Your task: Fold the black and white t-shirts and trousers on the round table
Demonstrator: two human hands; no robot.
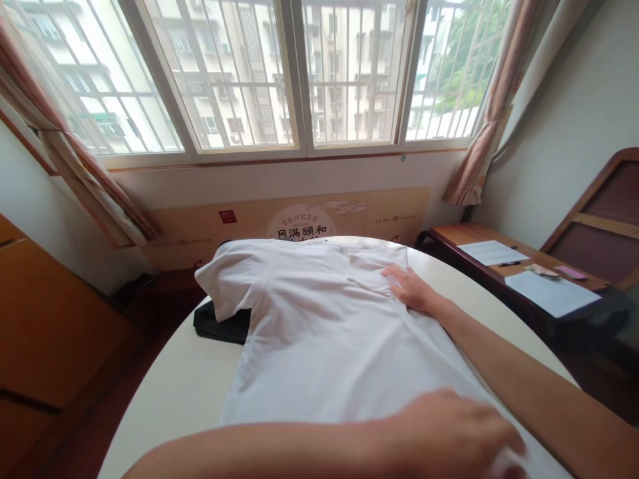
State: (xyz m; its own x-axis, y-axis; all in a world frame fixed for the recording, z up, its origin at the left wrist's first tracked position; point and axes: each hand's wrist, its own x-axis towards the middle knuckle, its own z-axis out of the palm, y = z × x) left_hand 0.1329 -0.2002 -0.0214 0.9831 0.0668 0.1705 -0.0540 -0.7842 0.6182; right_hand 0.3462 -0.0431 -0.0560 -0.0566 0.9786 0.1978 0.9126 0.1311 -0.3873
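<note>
Windows [239,80] with barred panes fill the far wall; what stands below them?

A rounded cream surface [170,392], with a wooden desk [479,236] off to the right carrying papers [492,253].

And on that surface?

A white short-sleeved shirt [309,346] lying spread out, collar [349,251] toward the windows, its long axis running from there down toward the person and slightly right. A black item [222,324] shows beneath the sleeve [219,279] on the view's left.

Which hand is nearer the collar?

The right grip [409,289], spread flat and pressing on the shirt just below it. The left grip [449,436] lies across the shirt's near end, fingers [479,426] curled over the white cloth; whether they pinch it, I cannot tell.
</note>
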